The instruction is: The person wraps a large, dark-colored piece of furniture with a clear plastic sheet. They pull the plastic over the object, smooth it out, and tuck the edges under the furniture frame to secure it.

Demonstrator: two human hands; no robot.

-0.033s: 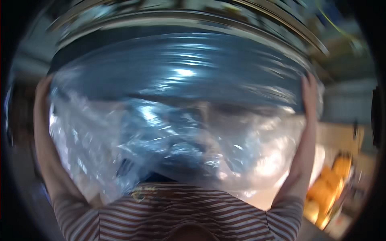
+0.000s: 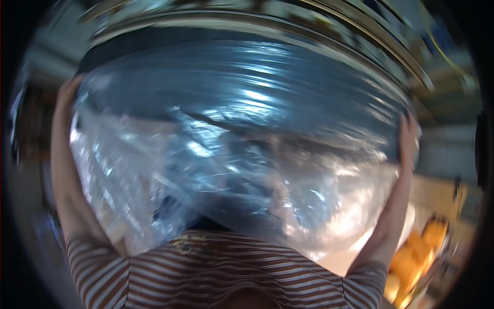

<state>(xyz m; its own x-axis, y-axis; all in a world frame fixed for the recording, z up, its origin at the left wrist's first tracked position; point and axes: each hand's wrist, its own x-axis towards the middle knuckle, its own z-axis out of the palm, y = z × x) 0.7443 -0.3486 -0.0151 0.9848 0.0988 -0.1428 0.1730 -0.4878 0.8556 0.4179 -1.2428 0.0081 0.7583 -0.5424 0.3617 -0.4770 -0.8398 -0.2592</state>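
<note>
A wide, dark blue-grey bulky piece (image 2: 170,95) spans the view in front of me. Clear plastic film (image 2: 123,175) covers it, shiny and wrinkled, hanging loose down toward my striped shirt. At the left end, my left hand (image 2: 70,91) is closed round the edge, its fingertips partly hidden. My right hand (image 2: 407,135) grips the opposite end through the film, fingers pointing away from me. Both arms are stretched wide around the piece. What exactly lies under the film I cannot make out.
Long pale rails or slats (image 2: 360,28) run across the far side, blurred. On the right stand a tan board (image 2: 440,195) and an orange object (image 2: 414,260). A yellow cord or hose (image 2: 440,49) hangs at the far right.
The wrapped piece and the rails behind it appear turned slightly clockwise. My left hand sits farther away and a little right; my right hand sits nearer and a little right. Both keep their hold.
</note>
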